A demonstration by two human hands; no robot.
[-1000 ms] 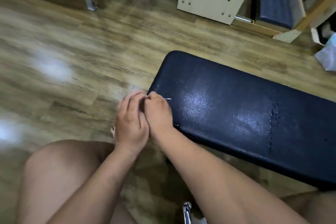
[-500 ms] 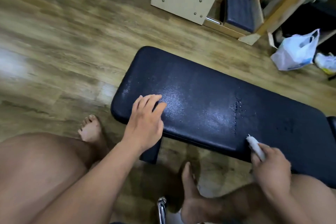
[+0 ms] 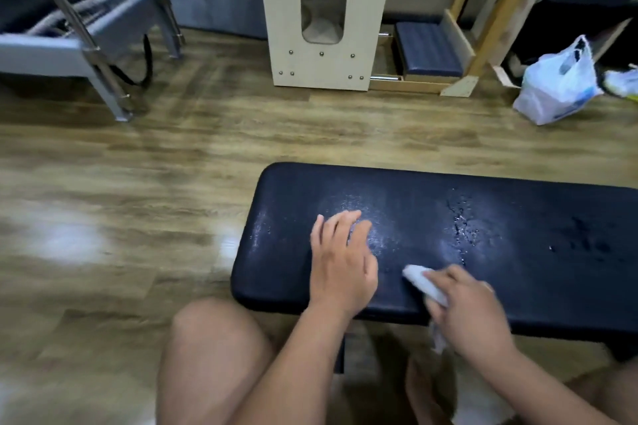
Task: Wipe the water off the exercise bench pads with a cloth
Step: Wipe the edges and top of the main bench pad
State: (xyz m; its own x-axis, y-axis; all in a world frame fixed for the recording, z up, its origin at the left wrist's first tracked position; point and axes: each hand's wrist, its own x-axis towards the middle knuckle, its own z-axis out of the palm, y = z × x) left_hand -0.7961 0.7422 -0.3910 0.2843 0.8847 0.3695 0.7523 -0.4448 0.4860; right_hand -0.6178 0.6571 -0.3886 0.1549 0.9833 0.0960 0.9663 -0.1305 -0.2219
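A dark blue bench pad (image 3: 518,269) lies across the lower right of the head view. Water drops (image 3: 461,231) glisten in a line near its middle, and a fine wet sheen lies further left. My left hand (image 3: 340,264) rests flat on the pad's left part, fingers apart, holding nothing. My right hand (image 3: 469,310) sits at the pad's near edge, closed around a rolled white cloth (image 3: 423,281). One end of the cloth touches the pad left of the drops; another bit hangs below my hand.
Wooden floor surrounds the bench. A pale wooden box (image 3: 321,17) and a small padded stool (image 3: 428,52) stand beyond it. A grey metal frame (image 3: 86,41) is at the far left. A white plastic bag (image 3: 559,83) lies at the right. My bare knees are below the pad.
My hands have come apart from the pad's left end. The left hand laid itself flat on the pad. The right hand carried the cloth right, then onto the pad surface.
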